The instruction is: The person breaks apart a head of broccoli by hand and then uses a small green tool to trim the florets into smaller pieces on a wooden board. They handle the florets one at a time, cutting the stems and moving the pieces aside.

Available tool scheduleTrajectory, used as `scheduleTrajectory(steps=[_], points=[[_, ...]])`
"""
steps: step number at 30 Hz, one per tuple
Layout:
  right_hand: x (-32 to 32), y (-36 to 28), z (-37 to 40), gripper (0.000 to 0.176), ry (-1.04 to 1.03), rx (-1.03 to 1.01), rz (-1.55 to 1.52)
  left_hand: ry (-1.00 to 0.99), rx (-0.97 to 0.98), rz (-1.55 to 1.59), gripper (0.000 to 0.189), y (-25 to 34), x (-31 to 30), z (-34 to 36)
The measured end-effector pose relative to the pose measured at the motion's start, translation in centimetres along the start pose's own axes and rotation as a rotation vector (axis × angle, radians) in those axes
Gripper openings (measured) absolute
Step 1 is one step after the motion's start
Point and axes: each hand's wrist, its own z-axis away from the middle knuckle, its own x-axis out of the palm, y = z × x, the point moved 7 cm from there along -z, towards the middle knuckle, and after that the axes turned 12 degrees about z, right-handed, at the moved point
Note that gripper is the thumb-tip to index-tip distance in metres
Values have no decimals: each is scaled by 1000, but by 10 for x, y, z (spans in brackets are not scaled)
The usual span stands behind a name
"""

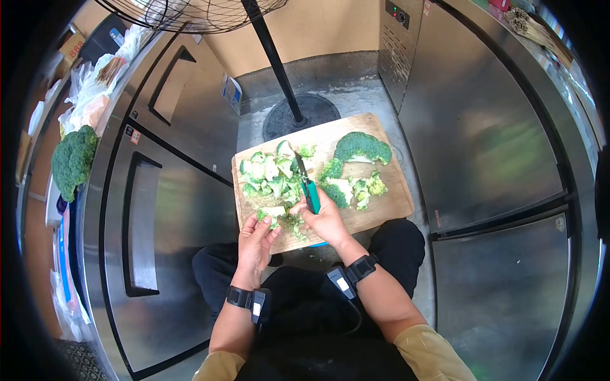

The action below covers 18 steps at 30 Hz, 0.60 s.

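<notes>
Green-handled knife (309, 190) gripped in right hand (327, 222); left hand (255, 241), fingers apart, touches floret (272, 213) alongside

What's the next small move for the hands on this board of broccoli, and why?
Probably bring the knife over to the broccoli piece at the left hand and cut it. The right hand grips the knife with its blade pointing away, beside the cut florets, while that piece lies apart at the cutting board's near edge.
</notes>
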Motion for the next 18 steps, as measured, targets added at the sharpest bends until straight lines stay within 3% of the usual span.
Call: scheduleTrajectory(steps=[2, 5, 8, 12, 14, 16, 18], points=[[3, 11, -2, 13, -57, -10, -109, 1, 2, 45, 20, 4, 7, 5], [13, 15, 0, 21, -174, -1, -20, -20, -27, 101, 19, 0, 11, 8], [14, 7, 8, 24, -121, 7, 113, -44, 28, 45, 20, -1, 9, 8], [17, 5, 16, 37, -207, 63, 578, -14, 305, -356, 23, 16, -14, 2], [24, 13, 19, 33, -238, -41, 785, -23, 428, -560, 24, 20, -22, 5], [30, 16, 24, 30, -248, -121, 1055, 22, 476, -724, 25, 20, -31, 9], [35, 16, 33, 31, -249, -150, 1101, 69, 500, -873, 25, 17, -39, 14]])
